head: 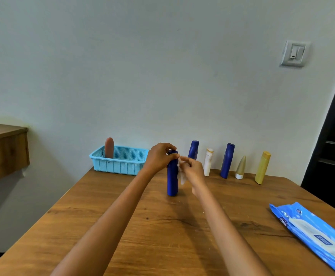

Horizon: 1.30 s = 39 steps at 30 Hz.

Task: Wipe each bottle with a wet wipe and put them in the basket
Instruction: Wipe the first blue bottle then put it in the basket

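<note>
While left hand (159,156) grips cylindrical blue bottle (172,180), right hand (192,170) pinches crumpled wipe (181,174).

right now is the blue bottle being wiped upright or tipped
Upright: the blue bottle stands on the table, left hand gripping its top.

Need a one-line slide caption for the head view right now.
Left hand steadies an upright dark blue plastic bottle on the wooden table while right hand rubs it with a white wet wipe.

Three blue bottles (172,176), one white bottle (208,162), one yellow bottle (262,167), one grey tube (240,167), one brown bottle (109,147), one basket (121,166) at ten o'clock, one wipes pack (311,234) at four o'clock.
</note>
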### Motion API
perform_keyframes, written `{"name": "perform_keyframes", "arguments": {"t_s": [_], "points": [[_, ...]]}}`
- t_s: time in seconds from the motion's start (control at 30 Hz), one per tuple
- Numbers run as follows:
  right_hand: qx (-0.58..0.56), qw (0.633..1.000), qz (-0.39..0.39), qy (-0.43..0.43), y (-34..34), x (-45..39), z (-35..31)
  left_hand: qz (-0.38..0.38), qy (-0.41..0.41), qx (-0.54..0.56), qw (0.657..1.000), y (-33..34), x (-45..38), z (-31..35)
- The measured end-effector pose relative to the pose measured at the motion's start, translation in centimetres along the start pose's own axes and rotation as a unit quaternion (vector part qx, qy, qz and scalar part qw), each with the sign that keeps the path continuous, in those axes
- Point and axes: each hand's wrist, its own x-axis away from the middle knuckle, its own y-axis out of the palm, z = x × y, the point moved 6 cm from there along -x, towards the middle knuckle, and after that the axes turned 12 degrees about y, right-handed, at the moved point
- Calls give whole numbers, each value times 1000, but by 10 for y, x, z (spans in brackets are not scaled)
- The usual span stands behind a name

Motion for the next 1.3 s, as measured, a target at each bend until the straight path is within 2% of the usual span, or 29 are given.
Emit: {"name": "perform_keyframes", "arguments": {"t_s": [0.13,0.27,0.33,0.47,0.6,0.7,0.8,0.97,1.1,1.2,1.3], "points": [[24,999,6,43,2,-3,15,12,-39,27,999,3,2,-3],[-16,1000,14,-6,4,-2,-9,8,-68,3,998,5,1,-4],[-31,999,18,-23,6,0,-16,-6,-86,24,996,6,1,-3],[6,999,42,-27,0,3,-10,-93,-121,127,980,9,0,-1],[-20,998,50,-20,-5,2,-9,-163,-79,107,978,7,0,9],[-49,997,51,-39,-3,4,-21,-128,-46,7,991,3,-2,6],[-35,997,53,-49,2,5,-21,-71,-64,-64,993,-2,-4,-6],[54,997,46,-1,7,1,18,-14,-99,-16,995,-13,1,-22],[86,995,46,31,6,-4,28,-9,-108,30,994,-16,2,-26],[73,996,49,-11,9,0,8,6,-100,22,995,-16,2,-20],[70,992,59,-84,10,7,-18,29,-106,63,992,-19,0,-13]]}}
